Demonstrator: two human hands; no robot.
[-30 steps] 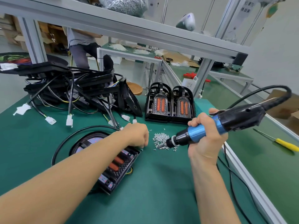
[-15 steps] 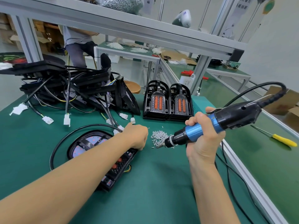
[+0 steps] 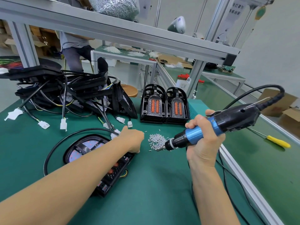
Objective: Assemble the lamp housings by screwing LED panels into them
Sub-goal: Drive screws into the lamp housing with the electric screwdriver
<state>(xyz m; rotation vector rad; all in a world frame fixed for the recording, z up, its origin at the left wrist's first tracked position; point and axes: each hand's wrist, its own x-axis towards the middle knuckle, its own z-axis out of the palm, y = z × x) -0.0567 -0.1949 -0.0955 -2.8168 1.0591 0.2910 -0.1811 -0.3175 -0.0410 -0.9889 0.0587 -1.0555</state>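
Note:
A black lamp housing (image 3: pixel 113 174) with an LED panel (image 3: pixel 88 146) in it lies on the green table (image 3: pixel 154 192), partly under my left forearm. My left hand (image 3: pixel 132 138) sits at the housing's far end with its fingers curled underneath; what they hold is hidden. A small heap of silver screws (image 3: pixel 155 139) lies just right of that hand. My right hand (image 3: pixel 203 140) grips a blue and black electric screwdriver (image 3: pixel 227 122), tilted down to the left, with its bit in the edge of the screw heap.
A tangle of black housings with cables and white plugs (image 3: pixel 68 95) fills the back left. Two stacks of housings with orange lenses (image 3: pixel 164 106) stand behind the screws. A yellow-handled screwdriver (image 3: pixel 278 142) lies at the right. The tool's cable (image 3: pixel 230 176) trails over the table's edge. A person (image 3: pixel 74 46) stands beyond the aluminium frame.
Both hands and the screwdriver stay where they were; only the view has shifted slightly.

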